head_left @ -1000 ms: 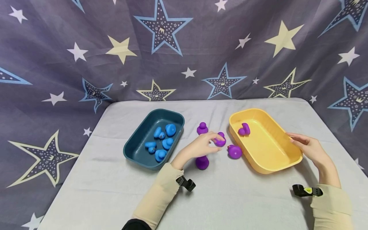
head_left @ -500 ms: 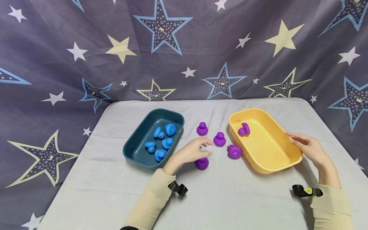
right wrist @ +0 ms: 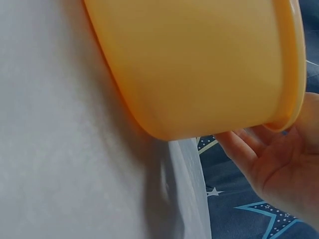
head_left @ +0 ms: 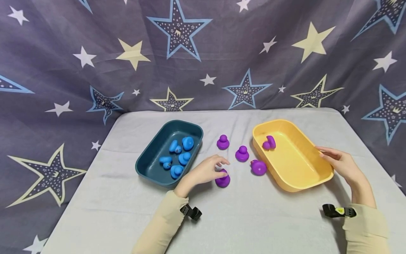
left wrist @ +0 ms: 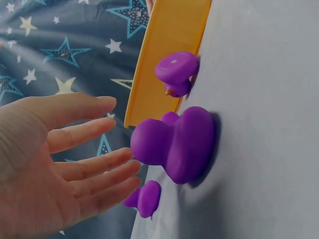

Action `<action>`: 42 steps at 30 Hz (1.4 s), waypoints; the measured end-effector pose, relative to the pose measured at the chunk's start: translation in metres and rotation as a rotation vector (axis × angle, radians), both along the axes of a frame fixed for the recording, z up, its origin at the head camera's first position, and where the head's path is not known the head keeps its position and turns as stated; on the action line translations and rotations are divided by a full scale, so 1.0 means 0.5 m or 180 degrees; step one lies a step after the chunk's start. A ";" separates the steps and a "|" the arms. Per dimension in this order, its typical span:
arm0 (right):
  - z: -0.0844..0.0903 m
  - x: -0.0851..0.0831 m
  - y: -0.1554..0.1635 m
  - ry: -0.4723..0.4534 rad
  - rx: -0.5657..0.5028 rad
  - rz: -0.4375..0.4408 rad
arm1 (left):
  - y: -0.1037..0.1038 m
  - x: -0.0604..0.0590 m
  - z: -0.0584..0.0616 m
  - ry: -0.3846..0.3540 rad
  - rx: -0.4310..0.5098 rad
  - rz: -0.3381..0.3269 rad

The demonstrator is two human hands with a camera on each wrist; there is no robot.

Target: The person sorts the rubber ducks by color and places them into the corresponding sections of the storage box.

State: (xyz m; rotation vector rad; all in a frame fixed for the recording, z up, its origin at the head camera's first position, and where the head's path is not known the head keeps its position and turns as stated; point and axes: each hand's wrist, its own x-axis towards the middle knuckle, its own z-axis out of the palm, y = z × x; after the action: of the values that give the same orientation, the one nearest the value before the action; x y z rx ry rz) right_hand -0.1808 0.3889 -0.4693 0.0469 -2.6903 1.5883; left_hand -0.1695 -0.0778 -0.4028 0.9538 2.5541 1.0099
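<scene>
The left hand (head_left: 203,172) hovers with relaxed, spread fingers just beside the nearest purple duck (head_left: 223,180), which stands on the desk (head_left: 253,218); it grips nothing. Three more purple ducks are close: one far (head_left: 223,142), one in the middle (head_left: 242,154), one tipped over (head_left: 259,167) beside the yellow tray (head_left: 317,176). The right hand (head_left: 339,163) rests at the right rim of the tray, fingers seemingly touching it. The blue tray (head_left: 149,165) holds blue ducks (head_left: 177,155).
</scene>
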 end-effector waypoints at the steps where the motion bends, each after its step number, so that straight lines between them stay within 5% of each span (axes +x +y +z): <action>1: -0.001 0.000 0.000 -0.0002 -0.0004 -0.0004 | -0.001 0.001 -0.001 -0.0011 -0.0013 0.0003; 42: 0.000 0.003 -0.001 -0.0007 -0.0076 -0.0030 | -0.005 0.006 -0.050 0.0064 -0.0005 0.0180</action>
State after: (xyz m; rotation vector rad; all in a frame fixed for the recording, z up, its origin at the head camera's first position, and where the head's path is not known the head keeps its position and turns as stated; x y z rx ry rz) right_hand -0.1792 0.3884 -0.4693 0.0322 -2.6687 1.6185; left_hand -0.1664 -0.0802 -0.4279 0.9004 2.6118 1.0182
